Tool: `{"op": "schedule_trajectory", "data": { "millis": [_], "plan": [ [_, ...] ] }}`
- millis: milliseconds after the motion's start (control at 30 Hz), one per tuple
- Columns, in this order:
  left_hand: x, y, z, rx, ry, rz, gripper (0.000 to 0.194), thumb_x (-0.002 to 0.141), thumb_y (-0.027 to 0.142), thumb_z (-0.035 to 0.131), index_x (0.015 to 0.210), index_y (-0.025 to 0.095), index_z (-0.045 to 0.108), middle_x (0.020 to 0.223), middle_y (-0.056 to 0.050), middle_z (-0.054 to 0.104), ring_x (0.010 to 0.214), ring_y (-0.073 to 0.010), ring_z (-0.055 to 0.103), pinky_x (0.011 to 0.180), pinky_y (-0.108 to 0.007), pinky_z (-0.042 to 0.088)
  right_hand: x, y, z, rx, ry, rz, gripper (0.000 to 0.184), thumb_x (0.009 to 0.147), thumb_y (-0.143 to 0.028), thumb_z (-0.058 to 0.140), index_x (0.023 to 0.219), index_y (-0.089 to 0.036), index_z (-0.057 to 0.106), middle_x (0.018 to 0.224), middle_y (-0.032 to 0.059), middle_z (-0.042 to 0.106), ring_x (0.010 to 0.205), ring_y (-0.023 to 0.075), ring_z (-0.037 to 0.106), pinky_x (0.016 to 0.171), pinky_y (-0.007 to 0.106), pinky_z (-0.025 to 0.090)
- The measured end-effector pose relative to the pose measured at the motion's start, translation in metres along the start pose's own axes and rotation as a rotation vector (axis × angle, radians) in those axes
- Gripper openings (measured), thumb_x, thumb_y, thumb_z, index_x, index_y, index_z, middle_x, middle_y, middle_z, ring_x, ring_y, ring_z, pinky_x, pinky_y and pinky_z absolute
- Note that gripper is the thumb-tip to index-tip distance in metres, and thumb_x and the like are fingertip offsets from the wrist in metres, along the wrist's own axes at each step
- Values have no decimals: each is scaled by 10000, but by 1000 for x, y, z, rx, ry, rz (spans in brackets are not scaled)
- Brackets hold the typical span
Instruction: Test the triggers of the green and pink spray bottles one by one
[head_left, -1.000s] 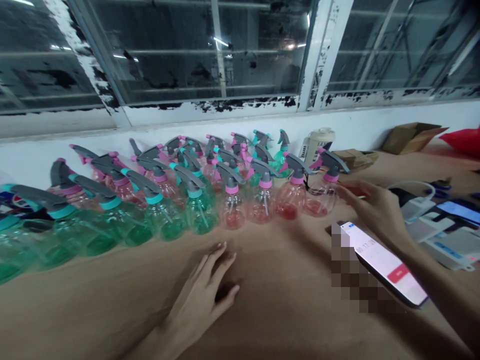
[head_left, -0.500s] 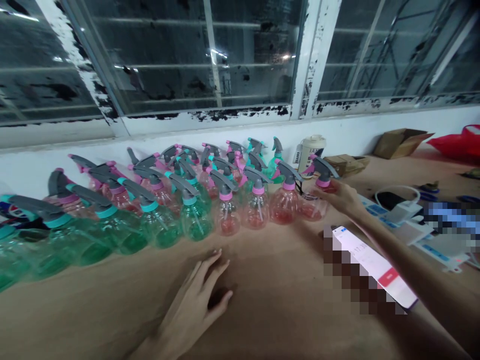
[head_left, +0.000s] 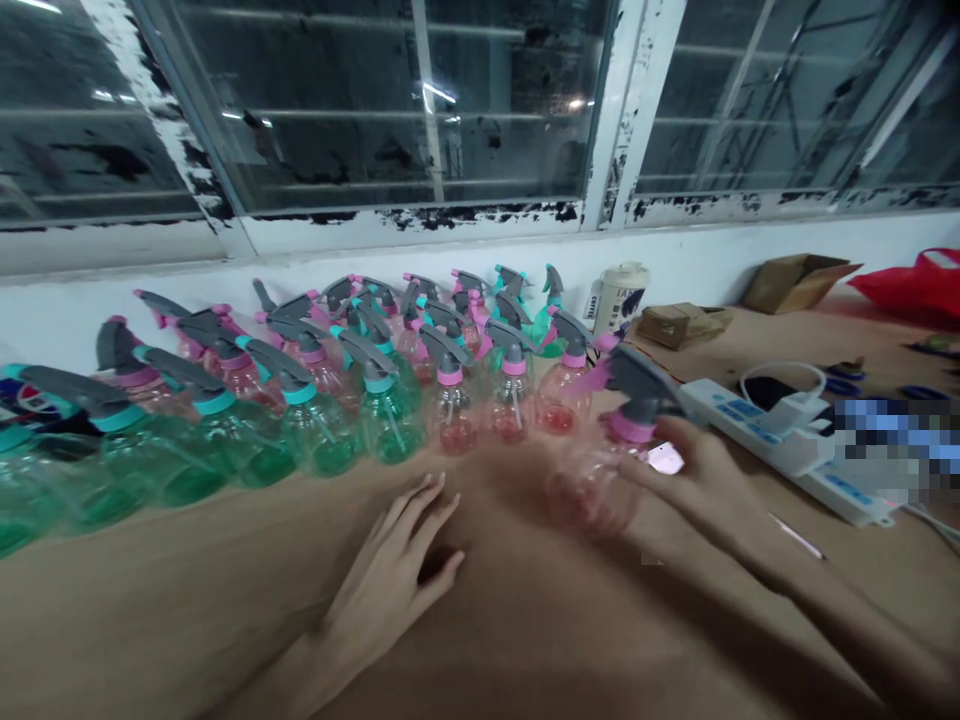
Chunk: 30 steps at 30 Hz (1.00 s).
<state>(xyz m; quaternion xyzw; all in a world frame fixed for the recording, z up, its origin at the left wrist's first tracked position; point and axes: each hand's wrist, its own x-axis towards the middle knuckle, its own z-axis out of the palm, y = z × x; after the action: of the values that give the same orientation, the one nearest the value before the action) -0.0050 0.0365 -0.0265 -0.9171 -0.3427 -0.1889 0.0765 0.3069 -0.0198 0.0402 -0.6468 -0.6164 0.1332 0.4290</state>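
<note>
My right hand (head_left: 694,465) is closed around the neck of a pink spray bottle (head_left: 600,490) with a grey trigger head; the bottle is tilted and blurred by motion. On the bare wood in front of the row, my left hand (head_left: 401,570) rests with fingers apart and nothing in it. Beyond it stand spray bottles in rows, among them a green spray bottle (head_left: 391,430) with a teal collar and a clear pink spray bottle (head_left: 455,425). A phone (head_left: 665,458) lies mostly hidden behind my right hand and forearm.
A white power strip (head_left: 787,450) with plugs and cables lies at the right. Against the wall stand a pale cup (head_left: 621,298), a folded brown packet (head_left: 682,325) and an open cardboard box (head_left: 799,283). A red bag (head_left: 911,290) sits at the far right.
My right hand has taken the pink spray bottle from the right end of the front row and brought it nearer to me. My left hand has barely moved.
</note>
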Motion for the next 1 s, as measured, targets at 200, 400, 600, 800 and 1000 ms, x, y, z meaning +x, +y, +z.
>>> {"op": "schedule_trajectory", "data": {
  "millis": [200, 400, 600, 800, 1000],
  "plan": [
    [8, 7, 3, -16, -17, -12, 528, 878, 350, 489, 1361, 208, 329, 1420, -93, 350, 1283, -273, 328, 982, -465, 365, -3, -23, 42, -37, -77, -83, 348, 724, -532, 612, 858, -215, 666, 732, 19, 705, 697, 243, 652, 558, 324, 491],
    [23, 17, 11, -47, 23, -1, 497, 866, 275, 502, 1335, 166, 376, 1464, -124, 254, 1329, -289, 233, 1008, -471, 329, -3, -30, 49, -89, -176, -127, 398, 725, -560, 599, 922, -219, 654, 786, 45, 704, 698, 253, 649, 581, 387, 513],
    [26, 18, 13, -27, 32, -11, 513, 873, 266, 477, 1357, 164, 340, 1430, -116, 337, 1314, -273, 279, 1033, -496, 286, -4, -20, 50, -43, -164, -227, 482, 699, -496, 661, 1107, -255, 572, 1045, 67, 656, 1049, 300, 570, 891, 506, 439],
    [27, 19, 8, 19, 0, 9, 563, 862, 237, 483, 1389, 181, 294, 1453, -95, 300, 1332, -269, 245, 1065, -523, 203, 9, -8, 44, 128, -230, -246, 790, 696, -398, 694, 1366, -316, 284, 1407, 69, 405, 1263, 296, 395, 994, 527, 356],
    [25, 20, 8, -41, 3, 13, 532, 871, 211, 472, 1380, 222, 318, 1452, -54, 309, 1309, -256, 290, 1018, -476, 329, 28, -30, 42, 237, -297, -277, 696, 733, -346, 667, 1340, -368, 327, 1365, 15, 456, 1191, 247, 475, 954, 426, 423]
  ]
}}
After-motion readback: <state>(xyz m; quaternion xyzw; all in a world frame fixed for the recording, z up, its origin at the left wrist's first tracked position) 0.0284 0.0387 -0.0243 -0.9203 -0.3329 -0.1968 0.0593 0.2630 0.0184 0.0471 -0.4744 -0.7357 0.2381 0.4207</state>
